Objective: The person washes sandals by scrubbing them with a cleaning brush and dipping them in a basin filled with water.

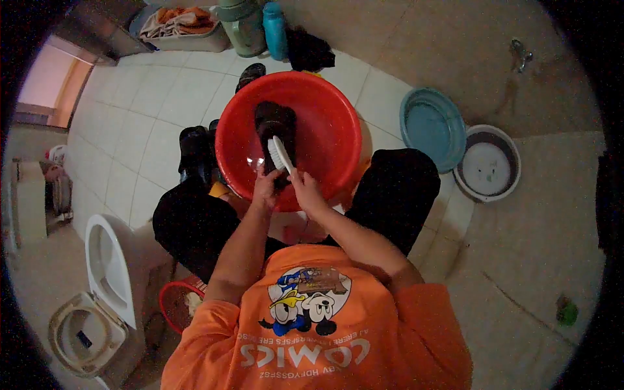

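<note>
White-tiled floor: round red plastic basin, dark shoe inside; our left hand clamped on its near end, right hand gripping white bristled brush; brushing apparently underway, remainder unclear.

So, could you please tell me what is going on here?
A person is holding a dark shoe over a red basin with the left hand, while the right hand holds a white brush, its bristles turned toward the shoe. Other dark footwear sits on the tiles left of the basin, and a blue-green tub stands off to the right.
</note>
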The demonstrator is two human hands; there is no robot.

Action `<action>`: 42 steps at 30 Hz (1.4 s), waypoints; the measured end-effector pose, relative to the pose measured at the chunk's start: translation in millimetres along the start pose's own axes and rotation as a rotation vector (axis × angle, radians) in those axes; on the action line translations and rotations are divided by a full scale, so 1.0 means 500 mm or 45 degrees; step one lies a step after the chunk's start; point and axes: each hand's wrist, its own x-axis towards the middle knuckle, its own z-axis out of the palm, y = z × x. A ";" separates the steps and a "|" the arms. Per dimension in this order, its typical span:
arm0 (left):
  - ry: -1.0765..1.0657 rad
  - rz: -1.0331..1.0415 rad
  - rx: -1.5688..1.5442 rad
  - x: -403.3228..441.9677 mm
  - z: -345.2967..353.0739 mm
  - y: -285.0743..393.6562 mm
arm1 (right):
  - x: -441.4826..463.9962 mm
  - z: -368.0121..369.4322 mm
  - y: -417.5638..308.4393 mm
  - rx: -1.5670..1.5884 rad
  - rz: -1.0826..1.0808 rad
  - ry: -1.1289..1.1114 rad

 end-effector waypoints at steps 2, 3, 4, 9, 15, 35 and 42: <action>-0.019 0.019 0.005 -0.008 0.011 0.008 | 0.001 -0.002 0.004 0.047 -0.127 -0.009; -0.017 0.019 0.004 -0.011 0.014 0.010 | 0.005 -0.002 0.011 0.137 -0.237 0.059; 0.022 0.042 -0.008 -0.011 0.017 0.015 | 0.014 -0.002 0.016 0.225 -0.346 0.122; 0.093 0.097 0.061 -0.011 0.011 0.024 | 0.209 -0.003 0.135 -0.063 -0.107 0.708; 0.174 -0.179 0.061 -0.102 0.020 0.059 | 0.297 -0.021 0.185 -0.055 0.196 0.500; 0.483 -0.388 -0.158 -0.064 0.085 0.079 | 0.521 -0.024 0.216 -1.263 0.282 0.520; 0.555 -0.397 -0.145 -0.060 0.094 0.085 | 0.561 -0.047 0.287 -1.446 0.076 0.420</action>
